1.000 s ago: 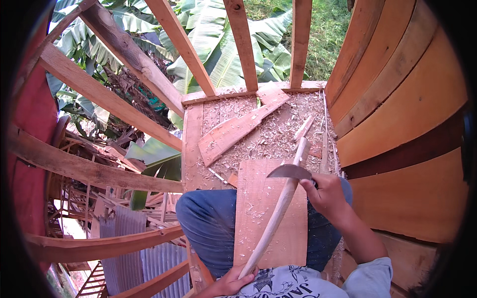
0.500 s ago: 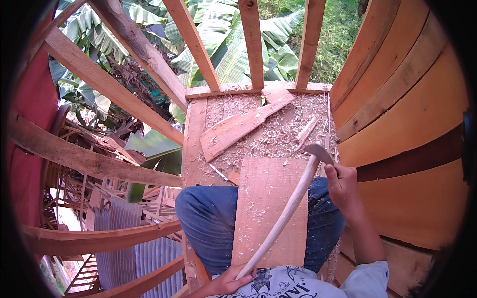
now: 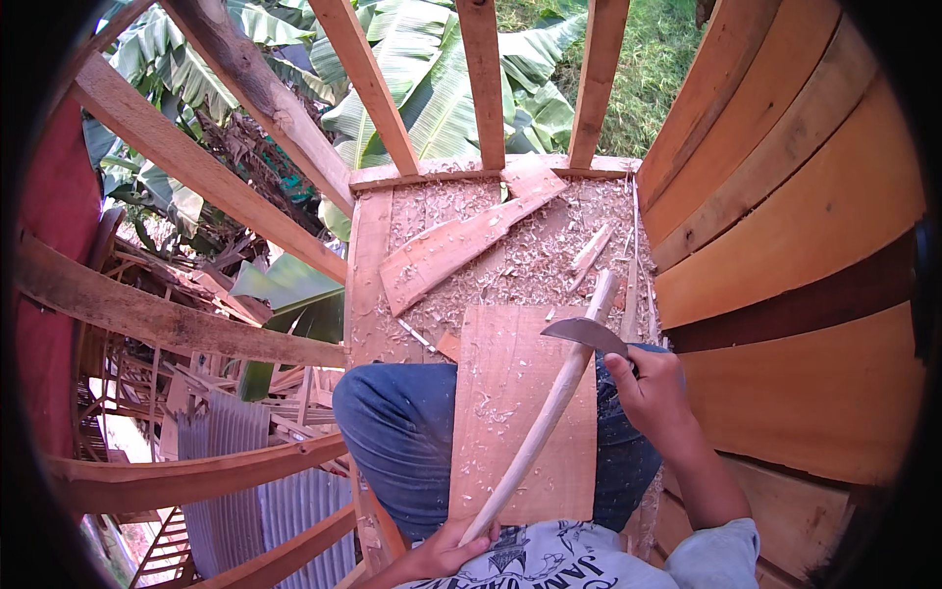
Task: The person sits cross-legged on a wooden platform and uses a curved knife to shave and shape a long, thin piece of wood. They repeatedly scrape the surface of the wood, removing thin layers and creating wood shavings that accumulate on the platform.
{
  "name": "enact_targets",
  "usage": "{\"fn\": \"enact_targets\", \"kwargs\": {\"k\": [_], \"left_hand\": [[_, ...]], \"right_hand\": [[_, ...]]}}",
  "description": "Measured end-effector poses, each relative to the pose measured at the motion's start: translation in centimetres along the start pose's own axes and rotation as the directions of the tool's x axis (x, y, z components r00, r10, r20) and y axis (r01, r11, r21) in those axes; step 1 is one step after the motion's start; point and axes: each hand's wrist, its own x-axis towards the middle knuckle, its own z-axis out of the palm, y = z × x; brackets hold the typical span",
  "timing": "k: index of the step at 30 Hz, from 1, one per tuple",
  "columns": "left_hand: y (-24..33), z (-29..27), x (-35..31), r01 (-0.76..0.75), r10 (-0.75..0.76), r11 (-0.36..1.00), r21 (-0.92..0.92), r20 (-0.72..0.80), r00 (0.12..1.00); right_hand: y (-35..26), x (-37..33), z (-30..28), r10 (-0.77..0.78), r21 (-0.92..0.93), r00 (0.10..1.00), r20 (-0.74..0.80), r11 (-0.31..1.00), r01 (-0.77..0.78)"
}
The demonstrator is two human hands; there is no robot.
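My left hand (image 3: 453,550), low in the view near my shirt, is closed round the lower end of a pale wooden stick (image 3: 538,432). The stick slants up to the right, its upper end out past the board. In my right hand (image 3: 650,385) is a knife with a curved blade (image 3: 589,334); fingers wrap its mostly hidden handle, thumb stretched toward the blade. That blade lies across the stick's upper part, its tip pointing left. Beneath the stick a flat wooden board (image 3: 481,422) rests over my lap, dotted with a few shavings.
Wood shavings (image 3: 510,255) litter the plank floor beyond my knees. A cut plank (image 3: 442,250) and a split wood piece (image 3: 591,247) lie among them. Wooden rails (image 3: 481,88) stand ahead and to the left; a plank wall (image 3: 795,255) closes in my right side.
The knife has moved down the stick from near its top, and its blade now reaches across to the left. My right hand has lowered slightly; my left keeps its hold.
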Motion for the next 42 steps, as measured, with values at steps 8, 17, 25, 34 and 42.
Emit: {"fn": "enact_targets", "kwargs": {"k": [8, 17, 25, 34, 42], "left_hand": [[0.1, 0.6, -0.4, -0.016, 0.017, 0.998, 0.057, -0.018, 1.0], [0.0, 0.3, -0.9, -0.012, 0.01, 0.995, 0.101, 0.025, 1.0], [0.3, 0.5, -0.7, -0.028, 0.028, 0.998, 0.052, 0.008, 1.0], [0.2, 0.4, -0.5, -0.012, 0.012, 1.0, -0.001, 0.007, 1.0], [0.2, 0.6, -0.5, -0.027, 0.025, 0.998, 0.051, 0.042, 0.999]], "right_hand": [[-1.1, -0.5, -1.0, -0.045, 0.094, 0.998, 0.041, 0.995, 0.041], [-0.4, 0.1, -0.4, -0.052, 0.082, 0.998, -0.035, 0.995, 0.055], [-0.7, 0.0, -0.5, -0.265, -0.077, 0.962, 0.071, 0.96, 0.27], [2.1, 2.6, -0.1, 0.034, 0.071, 0.995, -0.093, 0.997, -0.028], [3.9, 4.3, -0.5, 0.188, 0.158, 0.973, -0.135, 0.973, -0.166]]}}
